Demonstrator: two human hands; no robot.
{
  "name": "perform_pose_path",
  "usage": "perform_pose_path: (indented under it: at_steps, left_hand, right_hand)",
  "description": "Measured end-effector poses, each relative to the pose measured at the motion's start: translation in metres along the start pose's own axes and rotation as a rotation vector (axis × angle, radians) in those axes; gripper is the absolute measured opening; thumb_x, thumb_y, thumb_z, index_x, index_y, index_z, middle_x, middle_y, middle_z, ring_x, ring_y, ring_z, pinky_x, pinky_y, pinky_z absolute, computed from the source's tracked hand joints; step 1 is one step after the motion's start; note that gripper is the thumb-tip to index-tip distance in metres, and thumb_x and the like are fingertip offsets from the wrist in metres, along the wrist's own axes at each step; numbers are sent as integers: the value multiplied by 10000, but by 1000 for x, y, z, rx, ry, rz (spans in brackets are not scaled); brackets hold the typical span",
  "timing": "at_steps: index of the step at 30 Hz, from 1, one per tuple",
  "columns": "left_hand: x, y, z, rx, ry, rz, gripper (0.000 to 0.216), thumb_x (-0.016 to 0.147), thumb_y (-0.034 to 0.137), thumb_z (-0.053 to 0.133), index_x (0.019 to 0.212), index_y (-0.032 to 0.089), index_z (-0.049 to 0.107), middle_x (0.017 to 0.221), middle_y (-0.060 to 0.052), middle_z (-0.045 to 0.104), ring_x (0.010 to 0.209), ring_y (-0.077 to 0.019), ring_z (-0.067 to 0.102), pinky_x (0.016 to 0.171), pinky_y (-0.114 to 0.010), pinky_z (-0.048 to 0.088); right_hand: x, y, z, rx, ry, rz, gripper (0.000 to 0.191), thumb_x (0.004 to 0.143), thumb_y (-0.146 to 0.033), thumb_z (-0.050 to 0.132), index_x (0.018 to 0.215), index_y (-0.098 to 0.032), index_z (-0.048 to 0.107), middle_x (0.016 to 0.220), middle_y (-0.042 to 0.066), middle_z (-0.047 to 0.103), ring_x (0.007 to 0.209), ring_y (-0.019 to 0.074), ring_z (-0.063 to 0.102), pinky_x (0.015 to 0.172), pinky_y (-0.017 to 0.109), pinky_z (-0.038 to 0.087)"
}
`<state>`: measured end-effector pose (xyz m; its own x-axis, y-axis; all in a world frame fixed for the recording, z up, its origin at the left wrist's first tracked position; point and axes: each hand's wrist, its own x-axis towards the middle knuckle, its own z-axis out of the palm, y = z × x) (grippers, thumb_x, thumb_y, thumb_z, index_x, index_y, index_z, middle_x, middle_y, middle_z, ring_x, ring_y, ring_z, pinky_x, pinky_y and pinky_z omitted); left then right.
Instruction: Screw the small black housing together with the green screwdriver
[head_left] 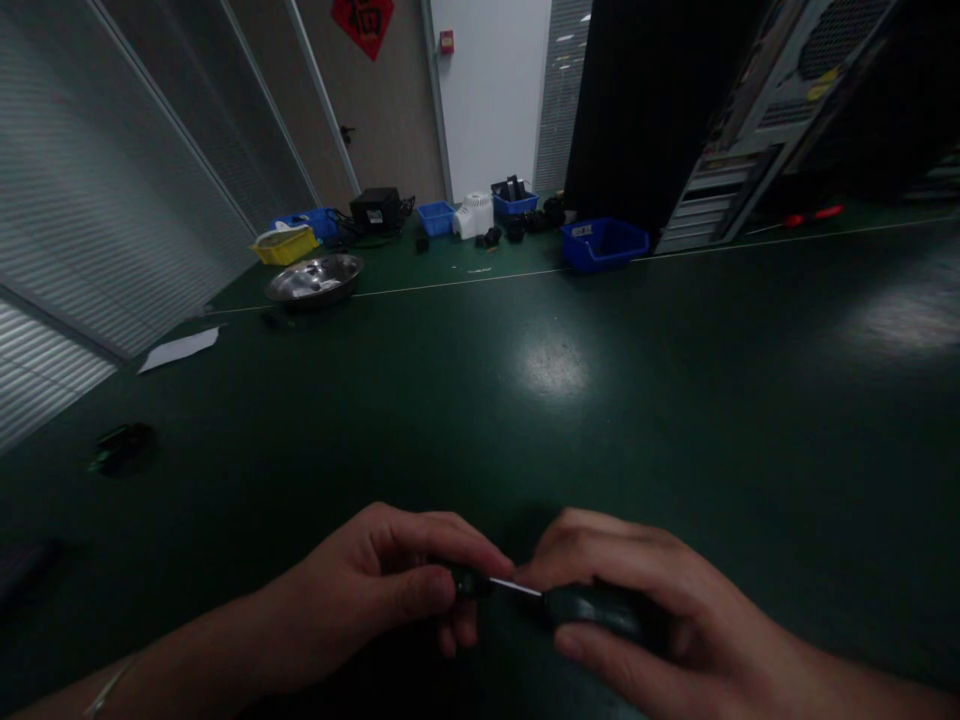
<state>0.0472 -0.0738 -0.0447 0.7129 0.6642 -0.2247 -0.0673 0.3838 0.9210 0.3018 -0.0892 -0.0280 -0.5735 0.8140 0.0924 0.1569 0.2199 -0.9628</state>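
My left hand (405, 570) pinches a small dark part (471, 582) between thumb and fingers, just above the green table. In my right hand (637, 590) is a screwdriver (592, 604), its dark thick handle wrapped by the fingers and thumb. The thin bright shaft points left and meets the right end of the small part. How far the tip goes in is hidden, and the part is too dark to name more closely.
Far left on the green table (420, 400) lie a small dark object (121, 447) and white paper (180, 349). Along the back stand a metal bowl (315, 280), a yellow bin (286, 246), a blue bin (604, 246) and a computer case (712, 200). A red-handled tool (814, 216) lies far right.
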Motion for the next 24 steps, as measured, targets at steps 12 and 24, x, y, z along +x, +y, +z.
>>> perform_pose_path:
  at_steps: [12,24]
  left_hand:
    - [0,1,-1,-40,-29,-47,306,883,415,697,1100,212,772,979,-63,661,673,-95,627,643,-210,505]
    - [-1,2,4,-131,-15,-63,298,875,411,706,1057,188,783,983,-86,709,641,-97,621,607,-201,496]
  right_hand:
    - [3,2,-2,44,-33,-28,341,858,-54,653,1093,-285,742,946,30,722,874,192,687,784,307,536]
    - [-2,-1,-4,76,-34,-26,380,869,-68,659,1132,-332,735,975,27,731,897,195,692,802,311,539]
